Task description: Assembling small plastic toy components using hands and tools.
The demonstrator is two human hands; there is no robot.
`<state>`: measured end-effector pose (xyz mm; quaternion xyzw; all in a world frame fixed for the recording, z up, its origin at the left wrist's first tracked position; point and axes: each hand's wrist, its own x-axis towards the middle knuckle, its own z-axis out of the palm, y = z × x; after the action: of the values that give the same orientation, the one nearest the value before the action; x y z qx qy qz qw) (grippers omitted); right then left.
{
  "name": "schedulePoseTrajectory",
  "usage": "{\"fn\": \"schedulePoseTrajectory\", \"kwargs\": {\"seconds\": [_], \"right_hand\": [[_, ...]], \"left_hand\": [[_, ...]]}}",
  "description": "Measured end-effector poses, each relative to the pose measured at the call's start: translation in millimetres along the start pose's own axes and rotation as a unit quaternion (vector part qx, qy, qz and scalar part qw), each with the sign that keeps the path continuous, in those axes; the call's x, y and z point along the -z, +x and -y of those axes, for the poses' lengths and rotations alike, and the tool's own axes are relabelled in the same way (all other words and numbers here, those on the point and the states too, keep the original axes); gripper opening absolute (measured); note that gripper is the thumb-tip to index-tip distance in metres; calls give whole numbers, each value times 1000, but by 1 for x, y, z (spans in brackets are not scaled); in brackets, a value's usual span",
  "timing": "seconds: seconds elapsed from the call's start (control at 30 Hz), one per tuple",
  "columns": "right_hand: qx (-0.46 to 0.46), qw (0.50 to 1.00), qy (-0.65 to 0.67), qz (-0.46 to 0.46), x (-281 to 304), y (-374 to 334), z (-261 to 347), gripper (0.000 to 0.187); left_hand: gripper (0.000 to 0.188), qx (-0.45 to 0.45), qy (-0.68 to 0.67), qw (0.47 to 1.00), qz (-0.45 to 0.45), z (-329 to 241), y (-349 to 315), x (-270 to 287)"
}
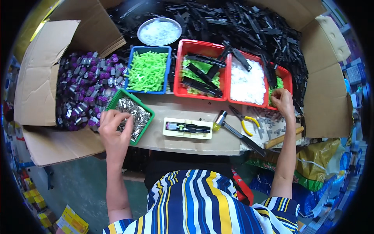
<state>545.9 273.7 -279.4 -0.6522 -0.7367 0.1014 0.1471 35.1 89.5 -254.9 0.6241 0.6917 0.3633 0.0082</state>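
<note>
My left hand (113,126) is over the near left edge of a green bin (149,119), its thumb and fingers curled together above small metal pins (137,112). Whatever it pinches, if anything, I cannot make out. On the right, my right hand (283,102) reaches into a small red bin (287,77) of green parts (279,82); its fingertips are pressed together and partly hidden there. Between the hands, a cream holder (171,133) lies on the bench with a black assembly (194,128) in it, which has a purple-and-grey piece at its left end.
A hammer (242,135) and yellow-handled pliers (248,124) lie right of the holder. Behind stand a blue bin (169,74) of green sticks and red bins (179,87) of black and white parts. Purple-grey pieces (83,85) fill a carton at left; black parts (249,23) pile up at the back.
</note>
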Motion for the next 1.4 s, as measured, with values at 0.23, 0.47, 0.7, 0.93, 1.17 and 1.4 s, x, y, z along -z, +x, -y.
{"fn": "schedulePoseTrajectory", "kwargs": {"seconds": [0.23, 0.47, 0.7, 0.93, 1.17, 1.4], "right_hand": [[-23, 995, 98, -19, 9, -13, -11, 10], [-40, 997, 58, 25, 13, -12, 6, 20], [79, 996, -23, -24, 2, -4, -9, 16], [11, 983, 181, -38, 13, -29, 43, 11], [6, 904, 422, 73, -18, -78, 146, 6], [47, 851, 503, 145, -49, -103, 195, 8]], "left_hand": [[7, 86, -125, 988, 1, -16, -5, 2], [8, 94, -252, 961, 55, -48, -11, -17], [9, 48, -237, 963, 119, -71, -13, -27], [10, 36, -250, 962, 101, -71, -16, -28], [19, -29, -321, 946, 46, -100, -28, -59], [17, 42, -394, 917, 47, -108, -32, -67]]}}
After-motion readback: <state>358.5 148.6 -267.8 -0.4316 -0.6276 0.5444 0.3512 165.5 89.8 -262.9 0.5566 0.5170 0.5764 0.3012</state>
